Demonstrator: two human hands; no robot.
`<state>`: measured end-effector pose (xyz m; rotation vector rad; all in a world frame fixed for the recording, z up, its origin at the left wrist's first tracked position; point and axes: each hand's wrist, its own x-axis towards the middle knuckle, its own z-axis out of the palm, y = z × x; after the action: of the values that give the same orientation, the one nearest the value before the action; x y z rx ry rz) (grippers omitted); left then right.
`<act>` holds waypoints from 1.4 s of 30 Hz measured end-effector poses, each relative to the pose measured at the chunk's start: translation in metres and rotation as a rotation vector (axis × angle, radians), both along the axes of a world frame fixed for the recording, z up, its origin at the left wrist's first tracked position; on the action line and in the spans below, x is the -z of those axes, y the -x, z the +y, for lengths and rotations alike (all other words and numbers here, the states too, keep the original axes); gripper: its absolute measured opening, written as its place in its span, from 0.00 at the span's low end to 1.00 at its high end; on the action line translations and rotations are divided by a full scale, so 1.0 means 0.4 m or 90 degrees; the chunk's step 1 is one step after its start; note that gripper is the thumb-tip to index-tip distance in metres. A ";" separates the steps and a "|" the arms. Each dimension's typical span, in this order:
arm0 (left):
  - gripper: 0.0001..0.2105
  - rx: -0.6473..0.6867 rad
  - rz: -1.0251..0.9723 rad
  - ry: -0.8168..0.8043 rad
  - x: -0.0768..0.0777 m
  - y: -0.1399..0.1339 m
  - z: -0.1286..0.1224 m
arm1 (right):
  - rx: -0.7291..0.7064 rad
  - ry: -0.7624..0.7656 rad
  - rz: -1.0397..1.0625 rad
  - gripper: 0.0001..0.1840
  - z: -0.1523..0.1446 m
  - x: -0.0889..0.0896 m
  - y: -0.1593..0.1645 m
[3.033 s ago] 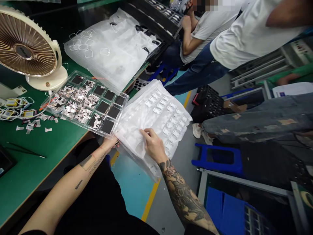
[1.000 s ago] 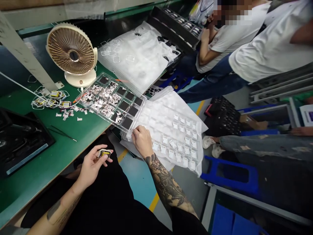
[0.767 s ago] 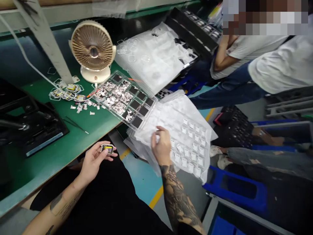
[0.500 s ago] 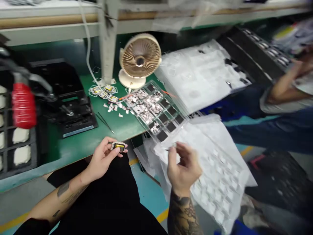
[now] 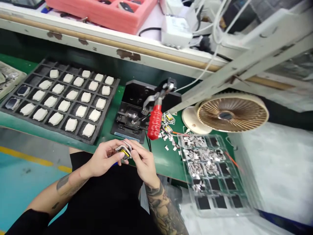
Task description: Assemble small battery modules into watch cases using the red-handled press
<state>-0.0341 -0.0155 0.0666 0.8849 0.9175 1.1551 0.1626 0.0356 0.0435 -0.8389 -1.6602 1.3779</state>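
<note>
My left hand (image 5: 107, 155) grips a small watch case (image 5: 124, 152), rounded-square with a yellow part inside, its thumb lying on the near side. From the right, my right hand (image 5: 143, 158) closes its fingers on the case's upper edge. A pale rim shows between the fingertips there; whether it is a separate piece I cannot tell. Both hands meet over my lap at the bench's front edge. Just behind them stands a black clamp fixture (image 5: 132, 119) with a red handle (image 5: 155, 122). Tweezers (image 5: 148, 142) lie beside the fixture, partly hidden.
To the left, a black compartment tray (image 5: 94, 132) holds several white cases. A clear tray (image 5: 193, 209) with small silvery pieces lies right, near a fan (image 5: 232, 114). Loose pieces (image 5: 171, 141) and wired parts (image 5: 168, 122) lie between. A shelf (image 5: 97, 49) carries a pink foam tray (image 5: 117, 14).
My view has swung left, bringing the whole black tray into sight. My right hand has come from above the white sheet to the case in my left hand.
</note>
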 end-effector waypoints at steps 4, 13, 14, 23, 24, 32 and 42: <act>0.19 -0.054 -0.006 0.026 0.015 0.005 0.005 | 0.138 -0.082 0.002 0.17 0.000 0.008 0.008; 0.24 -0.076 -0.016 -0.002 0.055 -0.025 0.029 | 0.168 -0.419 -0.190 0.31 0.005 -0.020 0.002; 0.23 -0.085 0.004 0.002 0.057 -0.031 0.031 | 0.160 -0.425 -0.199 0.31 0.004 -0.018 0.004; 0.18 -0.114 0.024 -0.060 0.052 -0.048 0.050 | 0.250 -0.090 -0.055 0.19 -0.034 0.039 0.022; 0.16 -0.108 0.024 -0.066 0.051 -0.048 0.051 | 0.244 -0.051 -0.024 0.17 -0.031 0.043 0.025; 0.11 -0.164 0.128 -0.116 0.076 -0.049 0.054 | 0.217 0.017 0.113 0.09 -0.010 0.037 0.039; 0.16 -0.240 0.119 -0.032 0.104 -0.074 0.052 | 0.333 -0.055 -0.001 0.11 -0.022 0.037 0.095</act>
<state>-0.0043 0.0052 0.0250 0.8945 1.2499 1.4390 0.1245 0.0270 0.0289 -1.1244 -1.3581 0.9348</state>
